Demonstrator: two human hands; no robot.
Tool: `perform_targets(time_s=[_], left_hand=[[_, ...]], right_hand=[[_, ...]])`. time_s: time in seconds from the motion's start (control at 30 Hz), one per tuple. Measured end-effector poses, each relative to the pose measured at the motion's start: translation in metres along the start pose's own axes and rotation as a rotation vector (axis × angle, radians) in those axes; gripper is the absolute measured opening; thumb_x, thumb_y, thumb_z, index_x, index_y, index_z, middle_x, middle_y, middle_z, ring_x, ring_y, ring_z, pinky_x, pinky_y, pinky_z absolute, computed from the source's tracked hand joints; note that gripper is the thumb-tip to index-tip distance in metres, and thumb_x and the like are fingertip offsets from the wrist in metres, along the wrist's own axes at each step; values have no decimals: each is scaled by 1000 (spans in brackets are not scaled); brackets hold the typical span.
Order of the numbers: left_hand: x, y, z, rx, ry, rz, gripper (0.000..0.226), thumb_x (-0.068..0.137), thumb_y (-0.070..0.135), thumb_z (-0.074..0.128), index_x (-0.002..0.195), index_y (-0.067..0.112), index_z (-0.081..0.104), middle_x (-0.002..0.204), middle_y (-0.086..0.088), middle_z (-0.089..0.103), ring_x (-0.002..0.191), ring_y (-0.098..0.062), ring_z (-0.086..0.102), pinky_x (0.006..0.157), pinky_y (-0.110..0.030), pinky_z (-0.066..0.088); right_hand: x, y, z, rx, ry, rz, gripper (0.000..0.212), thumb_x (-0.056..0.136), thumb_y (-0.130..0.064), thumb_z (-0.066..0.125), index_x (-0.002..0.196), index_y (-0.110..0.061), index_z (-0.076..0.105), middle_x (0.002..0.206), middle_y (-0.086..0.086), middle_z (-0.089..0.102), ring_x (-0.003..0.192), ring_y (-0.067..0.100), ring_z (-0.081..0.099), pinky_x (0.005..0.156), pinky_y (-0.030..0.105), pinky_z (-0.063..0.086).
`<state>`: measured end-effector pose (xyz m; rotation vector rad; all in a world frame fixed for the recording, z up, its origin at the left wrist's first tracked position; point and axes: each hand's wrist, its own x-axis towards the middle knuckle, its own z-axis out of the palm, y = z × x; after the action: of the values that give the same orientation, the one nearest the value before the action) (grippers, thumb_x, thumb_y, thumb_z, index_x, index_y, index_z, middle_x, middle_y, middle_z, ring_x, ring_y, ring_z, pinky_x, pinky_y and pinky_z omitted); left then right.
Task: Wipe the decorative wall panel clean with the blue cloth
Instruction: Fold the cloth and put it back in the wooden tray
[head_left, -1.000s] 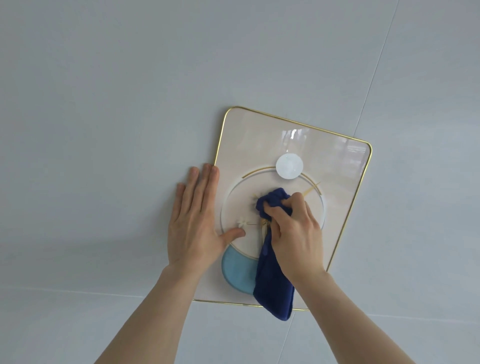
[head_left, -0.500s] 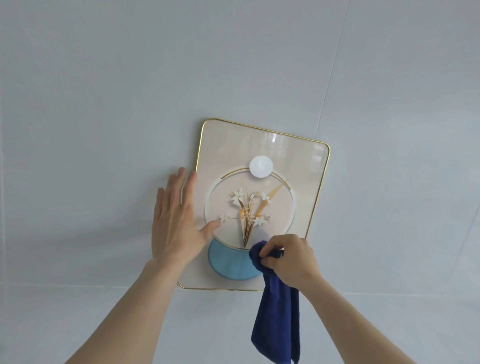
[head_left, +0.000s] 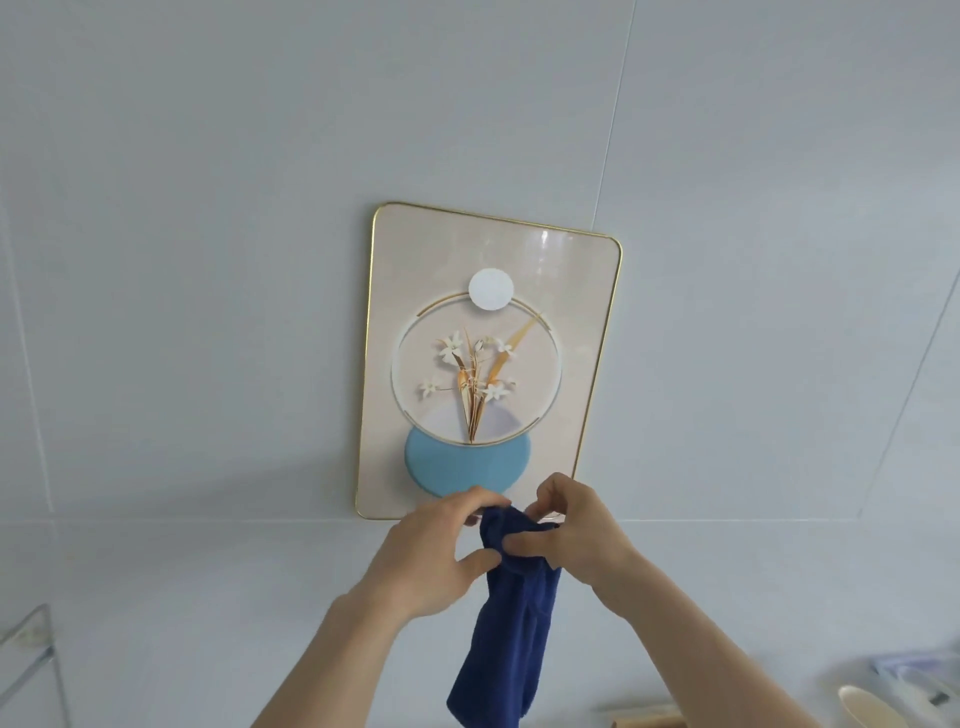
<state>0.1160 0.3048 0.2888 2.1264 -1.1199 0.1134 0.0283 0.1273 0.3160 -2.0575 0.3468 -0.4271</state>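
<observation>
Both hands had left the decorative wall panel (head_left: 488, 358); left hand (head_left: 434, 553) and right hand (head_left: 574, 535) gripped the blue cloth (head_left: 511, 597), bunched at the panel's six o'clock edge, likely refolding before another pass

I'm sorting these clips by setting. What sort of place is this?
Probably a home interior, perhaps a kitchen or bathroom: pale wall tiles with thin seams, a gold-framed decorative panel, and what looks like a dish at lower right.
</observation>
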Motion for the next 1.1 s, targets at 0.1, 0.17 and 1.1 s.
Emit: perform_targets(time_s=[0.1, 0.17, 1.1], left_hand=[[-8, 0, 13, -1, 36, -74, 21, 91, 35, 72, 107, 42, 59, 104, 26, 69, 98, 1, 65, 90, -35, 56], [-12, 3, 21, 60, 82, -104, 12, 93, 35, 68, 99, 40, 59, 96, 24, 69, 88, -3, 65, 82, -33, 55], [45, 99, 206, 307, -114, -160, 7, 101, 33, 54, 103, 38, 59, 99, 17, 70, 78, -18, 61, 64, -31, 40]], right_hand=[[-12, 15, -4, 94, -68, 19, 46, 64, -7, 92, 84, -13, 51, 87, -1, 63, 64, 16, 57, 56, 27, 45], [-20, 29, -7, 150, -134, 47, 45, 62, -10, 92, 87, -12, 55, 93, 1, 67, 68, 18, 62, 61, 30, 47], [-47, 210, -186, -541, -6, 58, 14, 91, -17, 61, 92, -30, 65, 95, -6, 73, 80, 22, 60, 75, 39, 54]])
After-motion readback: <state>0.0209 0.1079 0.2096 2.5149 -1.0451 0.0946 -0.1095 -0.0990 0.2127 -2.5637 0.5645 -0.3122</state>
